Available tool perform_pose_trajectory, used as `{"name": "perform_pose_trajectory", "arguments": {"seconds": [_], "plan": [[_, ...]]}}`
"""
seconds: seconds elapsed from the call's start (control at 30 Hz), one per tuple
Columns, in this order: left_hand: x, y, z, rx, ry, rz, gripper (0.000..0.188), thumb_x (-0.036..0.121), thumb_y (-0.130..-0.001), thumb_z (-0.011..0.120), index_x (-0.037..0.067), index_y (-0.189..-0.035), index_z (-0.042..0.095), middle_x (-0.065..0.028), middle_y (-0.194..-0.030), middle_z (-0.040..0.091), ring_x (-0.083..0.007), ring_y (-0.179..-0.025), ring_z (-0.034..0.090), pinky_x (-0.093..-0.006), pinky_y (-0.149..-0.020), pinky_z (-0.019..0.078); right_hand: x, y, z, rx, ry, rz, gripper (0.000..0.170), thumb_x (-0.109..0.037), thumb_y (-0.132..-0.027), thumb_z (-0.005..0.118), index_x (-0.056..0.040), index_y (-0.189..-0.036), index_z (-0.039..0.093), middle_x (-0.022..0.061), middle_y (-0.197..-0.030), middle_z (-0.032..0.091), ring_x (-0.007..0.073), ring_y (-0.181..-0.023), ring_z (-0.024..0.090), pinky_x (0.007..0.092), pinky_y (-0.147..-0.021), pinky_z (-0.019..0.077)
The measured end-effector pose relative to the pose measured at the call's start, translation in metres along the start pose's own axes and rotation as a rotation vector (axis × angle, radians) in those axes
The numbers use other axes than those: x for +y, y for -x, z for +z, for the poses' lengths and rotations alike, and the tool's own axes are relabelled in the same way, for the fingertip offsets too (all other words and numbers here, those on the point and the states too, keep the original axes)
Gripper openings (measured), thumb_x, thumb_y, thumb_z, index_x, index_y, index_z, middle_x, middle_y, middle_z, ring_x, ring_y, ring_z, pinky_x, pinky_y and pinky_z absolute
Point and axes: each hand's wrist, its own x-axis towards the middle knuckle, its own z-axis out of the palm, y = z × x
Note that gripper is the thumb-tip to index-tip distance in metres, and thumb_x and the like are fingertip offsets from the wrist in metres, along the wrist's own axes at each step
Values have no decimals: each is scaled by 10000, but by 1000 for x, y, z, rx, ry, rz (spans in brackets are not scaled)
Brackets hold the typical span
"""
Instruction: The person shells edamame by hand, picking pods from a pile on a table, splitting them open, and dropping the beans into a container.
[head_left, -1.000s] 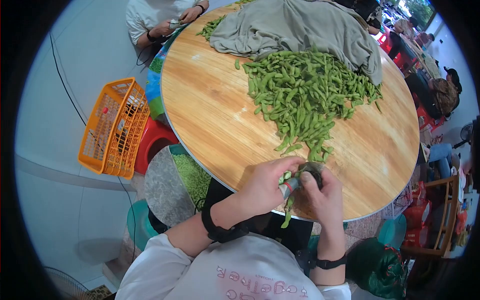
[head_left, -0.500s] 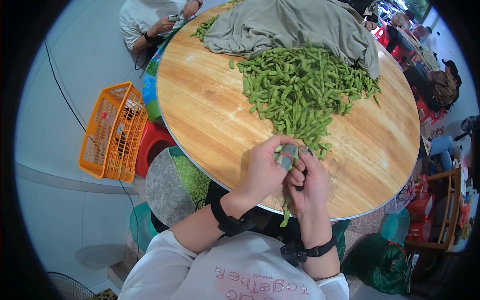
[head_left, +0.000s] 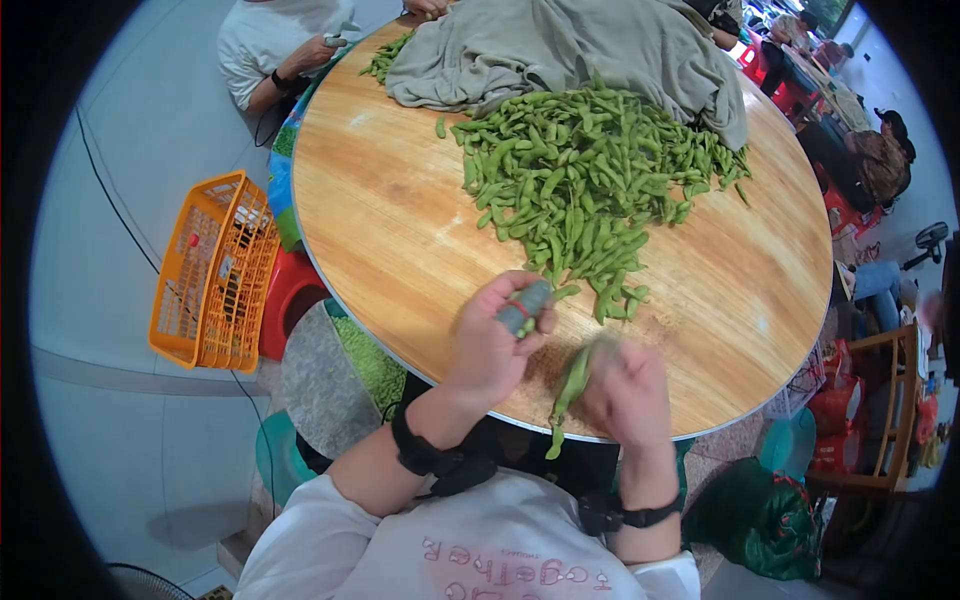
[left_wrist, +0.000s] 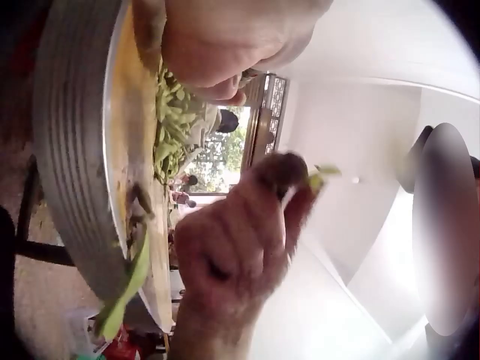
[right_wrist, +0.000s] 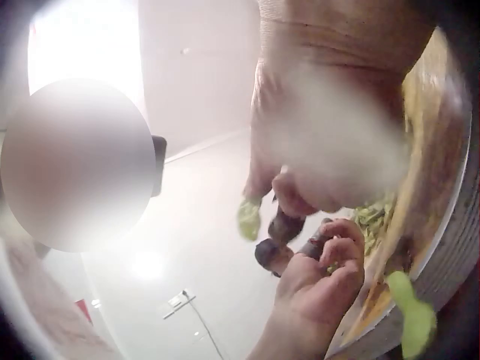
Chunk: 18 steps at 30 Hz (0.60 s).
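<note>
Over the near edge of the round table, my left hand curls its fingers around a few green beans. A grey cover with a red band sits on its thumb. To its right, my right hand is blurred; in the left wrist view it pinches a green soybean pod between thumb and a dark-covered finger. Another pod hangs over the table rim. Beyond both hands lies a large heap of pods.
A grey-green cloth covers the far part of the heap. Left of the round table stand an orange crate, a red stool and a container of shelled beans. A person sits at the far left.
My hands were together and have parted. The left moved a little left, the right slightly down. The view has turned slightly, shifting the table to the left.
</note>
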Motion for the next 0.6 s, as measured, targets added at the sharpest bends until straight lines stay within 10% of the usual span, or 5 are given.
{"name": "perform_pose_trajectory", "arguments": {"seconds": [0.1, 0.17, 0.27, 0.4, 0.6], "plan": [[9, 3, -5, 16, 68, -10, 102, 98, -887, 450, 23, -919, 511, -66, -797, 511, -106, -653, 466, -161, -437, 271, -5, 7, -9, -254, 675, -170, 161, -160, -833, 592, -1, -850, 617, 23, -600, 544, 81, -538, 500, 245, -504, 412], [8, 5, -6, -49, -35, -46, 124, 117, -891, 434, 17, -864, 501, -68, -776, 502, -114, -621, 453, -163, -444, 268, -14, -2, -18, 530, 866, -256, 195, -184, -800, 632, 3, -845, 601, 72, -575, 552, 163, -531, 550, 302, -531, 446], [4, 7, -4, -54, -63, -109, 129, 113, -886, 441, 11, -891, 519, -56, -780, 505, -106, -586, 439, -159, -460, 269, -21, -19, -27, 628, 1483, -195, 200, -181, -772, 650, 2, -820, 586, 159, -593, 565, 287, -555, 585, 362, -547, 458], [2, 8, -2, -111, -246, -99, 161, 101, -879, 470, 1, -982, 542, -54, -776, 528, -127, -582, 469, -208, -491, 356, 2, -24, -33, 574, 1523, -244, 187, -161, -754, 650, -1, -802, 568, 204, -637, 575, 376, -600, 574, 403, -553, 456], [1, 9, 10, -342, -1655, 405, 328, -17, -724, 541, 28, -1046, 583, -156, -838, 609, -307, -785, 593, -379, -716, 466, -4, -12, -32, 602, 1216, -320, 133, -100, -771, 619, -13, -863, 580, 193, -663, 591, 351, -614, 586, 367, -548, 455]]}}
